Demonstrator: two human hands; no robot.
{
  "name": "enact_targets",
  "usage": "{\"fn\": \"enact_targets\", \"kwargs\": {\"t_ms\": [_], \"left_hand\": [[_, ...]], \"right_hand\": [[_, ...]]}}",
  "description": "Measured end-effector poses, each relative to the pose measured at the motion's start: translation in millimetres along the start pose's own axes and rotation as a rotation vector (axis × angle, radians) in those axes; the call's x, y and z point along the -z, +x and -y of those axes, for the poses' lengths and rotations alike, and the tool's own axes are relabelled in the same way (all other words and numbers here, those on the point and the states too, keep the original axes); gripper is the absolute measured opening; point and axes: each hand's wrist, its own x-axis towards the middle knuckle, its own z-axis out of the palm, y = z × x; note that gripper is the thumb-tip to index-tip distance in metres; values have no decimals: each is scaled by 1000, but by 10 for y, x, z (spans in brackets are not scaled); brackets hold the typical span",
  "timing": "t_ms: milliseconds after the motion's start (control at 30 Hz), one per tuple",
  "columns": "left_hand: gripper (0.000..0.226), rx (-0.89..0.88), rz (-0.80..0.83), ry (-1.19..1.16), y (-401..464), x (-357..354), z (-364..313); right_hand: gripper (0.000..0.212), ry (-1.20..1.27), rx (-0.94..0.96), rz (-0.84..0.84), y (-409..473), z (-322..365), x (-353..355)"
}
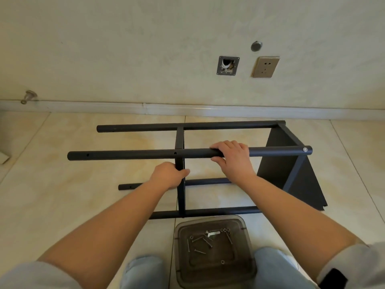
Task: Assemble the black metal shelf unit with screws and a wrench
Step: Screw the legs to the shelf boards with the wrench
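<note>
The black shelf frame [208,163] lies on its side on the floor tiles. Its end panel [287,163] is already bolted to the upper pole [145,153]; a screw head shows there. The right hand [233,156] grips that pole, and the left hand [169,174] clasps the middle shelf [180,201], whose pole hole looks empty. Spare screws [205,240] wait in the plastic tray [243,268] nearest the person, so I judge several joints remain.

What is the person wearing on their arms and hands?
Nothing on the left hand or the right hand: no gloves, rings or watch. Forearms are bare. Light grey sleeves are pushed up past the elbows; the right sleeve has a black patch.
</note>
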Motion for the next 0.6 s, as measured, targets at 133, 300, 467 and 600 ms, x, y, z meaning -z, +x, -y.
{"fn": "enact_targets", "kwargs": {"t_ms": [133, 300, 467, 600], "left_hand": [[28, -281, -362, 548, -425, 121, 46], [47, -389, -470, 685, -471, 166, 217], [41, -396, -302, 762, -422, 69, 327], [40, -460, -208, 666, -440, -13, 317]], "right_hand": [[36, -79, 51, 180, -175, 31, 93], [36, -60, 58, 275, -341, 44, 131], [34, -29, 48, 304, -438, -22, 109], [34, -121, 64, 331, -491, -136, 97]]}}
